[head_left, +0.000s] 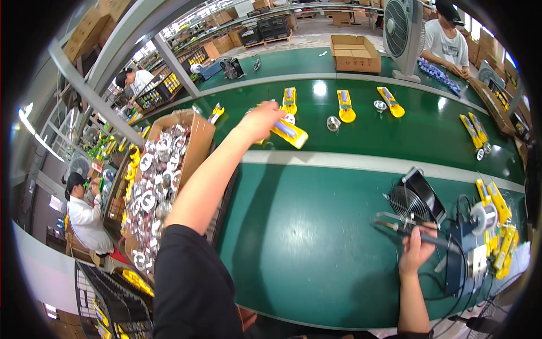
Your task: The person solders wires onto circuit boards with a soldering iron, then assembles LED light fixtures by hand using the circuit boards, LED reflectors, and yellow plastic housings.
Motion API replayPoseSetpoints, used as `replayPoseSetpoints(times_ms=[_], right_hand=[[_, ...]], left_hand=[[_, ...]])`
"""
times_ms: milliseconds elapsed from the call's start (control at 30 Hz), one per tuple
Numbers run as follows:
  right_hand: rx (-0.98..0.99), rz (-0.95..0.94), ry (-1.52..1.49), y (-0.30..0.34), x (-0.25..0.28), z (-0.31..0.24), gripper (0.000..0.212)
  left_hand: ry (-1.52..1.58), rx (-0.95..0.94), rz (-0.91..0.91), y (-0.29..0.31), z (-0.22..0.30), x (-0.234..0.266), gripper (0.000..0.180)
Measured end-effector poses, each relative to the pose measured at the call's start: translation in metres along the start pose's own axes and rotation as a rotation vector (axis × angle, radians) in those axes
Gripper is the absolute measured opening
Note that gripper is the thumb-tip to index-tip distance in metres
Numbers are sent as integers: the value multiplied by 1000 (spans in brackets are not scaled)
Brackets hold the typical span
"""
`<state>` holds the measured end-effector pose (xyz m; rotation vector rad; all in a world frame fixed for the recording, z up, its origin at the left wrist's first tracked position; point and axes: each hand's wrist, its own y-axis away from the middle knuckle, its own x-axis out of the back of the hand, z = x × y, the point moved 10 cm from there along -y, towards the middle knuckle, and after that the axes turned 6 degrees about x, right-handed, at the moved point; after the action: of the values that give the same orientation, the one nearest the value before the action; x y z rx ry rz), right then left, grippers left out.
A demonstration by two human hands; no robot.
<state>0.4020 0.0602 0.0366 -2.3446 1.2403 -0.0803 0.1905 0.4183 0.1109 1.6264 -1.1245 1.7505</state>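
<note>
The relation that matters lies between the yellow casing [293, 137] and the soldering iron [430, 237]: the casing is over the green belt [361, 144], ahead and to the left, while the iron is over the nearer bench [305, 231], beyond the pale rail [339, 161] that divides the two. The left hand [261, 122] grasps the casing by its far left end, though blur hides the exact finger placing, and whether the casing touches the belt I cannot tell. Its long axis slants from those fingers down to the right, so the free end points rightward and back toward the person, roughly to the iron's side. The right hand [416, 248] has its fingers wrapped round the iron's dark handle, the tip aimed left, just in front of a small black fan [415, 198]. The left hand is clearly the nearer to the casing; the right is well apart from it
</note>
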Motion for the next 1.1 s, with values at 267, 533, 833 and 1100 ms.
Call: replayPoseSetpoints(times_ms=[267,533,833,1100], right_hand=[[216,-147,-89,9,-26,-36,15],[273,-219,-167,24,-42,-52,12],[100,-173,-278,23,-36,-50,14],[-76,-249,-436,32,-53,-53,14]], left_hand=[[150,-788,-246,177,232,10,20],[96,-765,-86,260,275,43,35],[531,655,157,308,218,33,54],[673,567,100,310,200,21,40]])
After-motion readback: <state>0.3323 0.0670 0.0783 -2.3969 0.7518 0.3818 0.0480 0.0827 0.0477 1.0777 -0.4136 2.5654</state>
